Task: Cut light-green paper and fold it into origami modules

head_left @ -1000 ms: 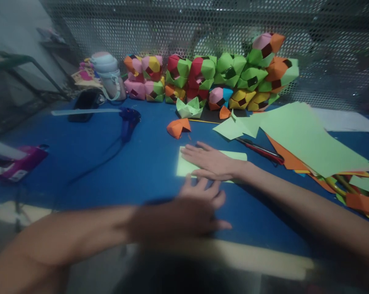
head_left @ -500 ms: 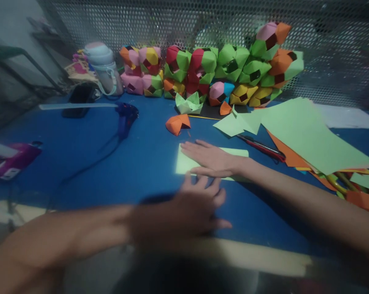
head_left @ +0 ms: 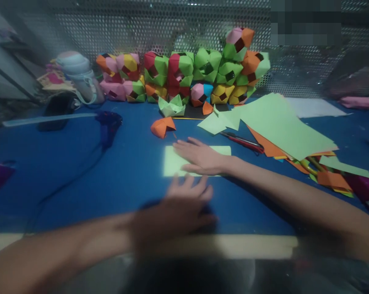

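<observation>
A folded sheet of light green paper (head_left: pixel 169 164) lies flat on the blue table, a narrow strip with its long side across. My right hand (head_left: pixel 199 157) rests on it palm down, fingers stretched toward the left end and covering its middle. Just in front of the paper's near edge is my left hand (head_left: pixel 187 198), slightly blurred, its fingers spread and nothing in them. Its fingertips come close to the near edge; whether they touch it I cannot tell. An orange folded paper piece (head_left: pixel 162 127) sits behind the sheet.
Folded paper balls (head_left: pixel 207 65) are stacked along the perforated metal panel. Right of my hands lie a red cutter knife (head_left: pixel 245 143) and a pile of green sheets (head_left: pixel 284 126). A blue glue gun (head_left: pixel 108 124), a dark phone (head_left: pixel 56 111) and a bottle (head_left: pixel 78 73) stand or lie left.
The camera's view has turned to the right, so the things on the table sit further left. My right hand stays flat on the paper, and my left hand stays spread in front of it.
</observation>
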Tool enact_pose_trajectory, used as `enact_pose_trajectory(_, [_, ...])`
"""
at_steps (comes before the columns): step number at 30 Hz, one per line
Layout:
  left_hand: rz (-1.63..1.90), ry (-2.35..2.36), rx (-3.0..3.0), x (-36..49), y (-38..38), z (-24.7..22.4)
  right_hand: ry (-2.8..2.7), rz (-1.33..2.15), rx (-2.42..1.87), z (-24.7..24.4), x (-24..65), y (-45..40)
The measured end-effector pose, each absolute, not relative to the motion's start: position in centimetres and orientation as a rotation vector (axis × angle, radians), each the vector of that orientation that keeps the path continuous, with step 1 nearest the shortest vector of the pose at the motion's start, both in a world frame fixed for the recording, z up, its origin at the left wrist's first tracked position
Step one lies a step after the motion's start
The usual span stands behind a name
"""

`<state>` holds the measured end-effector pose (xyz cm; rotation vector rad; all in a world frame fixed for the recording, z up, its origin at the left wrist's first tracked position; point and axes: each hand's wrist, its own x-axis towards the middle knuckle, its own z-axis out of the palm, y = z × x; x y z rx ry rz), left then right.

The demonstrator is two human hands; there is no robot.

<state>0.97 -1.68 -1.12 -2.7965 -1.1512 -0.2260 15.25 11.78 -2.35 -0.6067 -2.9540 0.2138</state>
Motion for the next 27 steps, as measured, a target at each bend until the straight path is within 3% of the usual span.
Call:
enact_pose_trajectory(16, [-0.052,-1.168,-2.894,0.9,-1.5,-1.0,-2.949,0.248,-1.077,-2.8,23.7,10.8])
enact_pose_trajectory(27, [-0.089,-1.167,-2.824,1.1,-1.6,-0.4,-2.777,0.793,-1.196,-0.3,23.7,11.3])
